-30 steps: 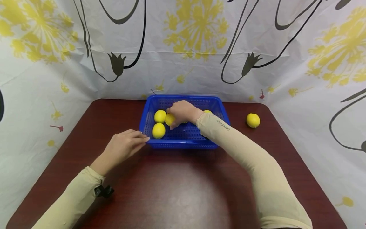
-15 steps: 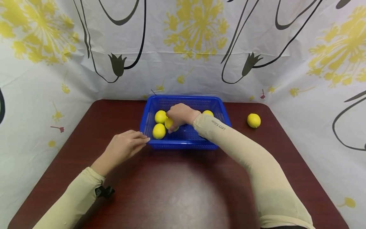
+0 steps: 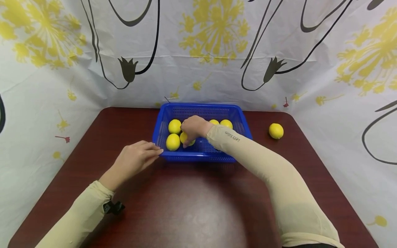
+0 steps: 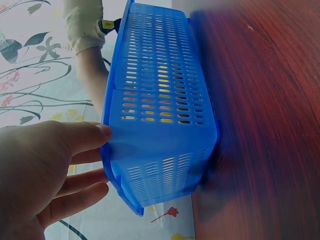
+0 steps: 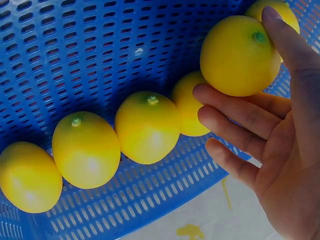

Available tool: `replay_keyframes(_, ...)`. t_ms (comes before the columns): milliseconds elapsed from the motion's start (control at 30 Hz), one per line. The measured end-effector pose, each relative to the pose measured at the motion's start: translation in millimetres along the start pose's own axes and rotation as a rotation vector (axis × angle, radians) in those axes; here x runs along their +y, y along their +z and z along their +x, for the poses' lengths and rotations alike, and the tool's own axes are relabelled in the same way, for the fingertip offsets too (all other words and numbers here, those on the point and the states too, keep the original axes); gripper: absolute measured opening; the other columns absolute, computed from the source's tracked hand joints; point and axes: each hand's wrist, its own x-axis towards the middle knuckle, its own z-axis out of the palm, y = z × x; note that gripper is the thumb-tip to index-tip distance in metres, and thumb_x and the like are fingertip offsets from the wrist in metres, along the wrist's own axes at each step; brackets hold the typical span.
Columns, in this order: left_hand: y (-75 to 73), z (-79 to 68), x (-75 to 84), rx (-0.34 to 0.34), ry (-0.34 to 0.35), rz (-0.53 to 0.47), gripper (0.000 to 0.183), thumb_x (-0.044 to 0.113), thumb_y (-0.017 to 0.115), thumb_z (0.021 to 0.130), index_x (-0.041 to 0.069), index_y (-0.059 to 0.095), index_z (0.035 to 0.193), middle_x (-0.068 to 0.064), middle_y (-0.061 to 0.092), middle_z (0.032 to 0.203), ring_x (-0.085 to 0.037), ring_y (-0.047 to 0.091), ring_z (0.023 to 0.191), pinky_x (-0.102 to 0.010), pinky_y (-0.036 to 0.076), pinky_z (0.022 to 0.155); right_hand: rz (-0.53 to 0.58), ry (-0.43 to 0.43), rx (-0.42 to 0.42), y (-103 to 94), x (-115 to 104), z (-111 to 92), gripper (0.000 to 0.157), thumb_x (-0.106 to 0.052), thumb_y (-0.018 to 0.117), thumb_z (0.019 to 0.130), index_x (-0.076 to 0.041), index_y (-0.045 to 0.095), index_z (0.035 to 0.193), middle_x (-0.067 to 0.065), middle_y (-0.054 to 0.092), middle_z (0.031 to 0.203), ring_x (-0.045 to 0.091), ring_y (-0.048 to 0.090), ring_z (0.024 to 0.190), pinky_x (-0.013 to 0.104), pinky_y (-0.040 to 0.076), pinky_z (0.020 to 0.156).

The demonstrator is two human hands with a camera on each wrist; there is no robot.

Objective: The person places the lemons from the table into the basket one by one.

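Inside the blue plastic basket (image 3: 198, 155), my right hand (image 3: 194, 126) holds a yellow lemon (image 5: 237, 55) between thumb and fingers. In the head view this lemon is partly hidden by the hand, right beside the front-left lemon (image 3: 172, 142). Another lemon (image 3: 174, 126) sits behind that one, in the back-left part. Further lemons line the back wall, such as one toward the right (image 3: 226, 123); the hand and sleeve cover part of the row. My left hand (image 3: 131, 158) grips the rim at the basket's front-left corner, thumb on the outer side in the left wrist view.
A single lemon (image 3: 276, 131) lies on the dark red-brown table (image 3: 192, 206), right of the basket. Behind the table and along both sides hangs a white sheet (image 3: 192, 72) with yellow and grey flower prints.
My right hand has come slightly down toward the basket's near side, bringing its lemon beside the front-left one. More of the lemons at the back right now show. The left hand has kept its place.
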Motion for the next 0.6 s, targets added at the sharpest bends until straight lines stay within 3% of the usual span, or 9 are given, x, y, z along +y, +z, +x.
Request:
replay_keyframes(267, -1.1, -0.3, -1.2, -0.016, -0.006, -0.002, 0.027, 0.021, 0.076, 0.077, 0.02, 0.075, 0.103, 0.005, 0.071, 0.096, -0.013, 0.065, 0.085, -0.029, 0.057, 0.065, -0.009, -0.006, -0.013, 2.1, -1.2, 2.7, 0.057, -0.071, 0.064, 0.07, -0.016, 0.063, 0.085, -0.004, 0.056, 0.079, 0.013, 0.045, 0.068, 0.029, 0.041, 0.059)
replay_keyframes(600, -0.5, -1.0, -2.1, -0.021, -0.014, 0.0, 0.026, 0.022, 0.075, 0.078, 0.021, 0.075, 0.104, 0.005, 0.071, 0.097, -0.013, 0.065, 0.086, -0.03, 0.058, 0.066, 0.003, 0.03, -0.008, 4.4, -2.8, 5.0, 0.064, -0.076, 0.061, 0.068, -0.017, 0.066, 0.092, -0.001, 0.064, 0.09, 0.014, 0.055, 0.077, 0.037, 0.055, 0.075)
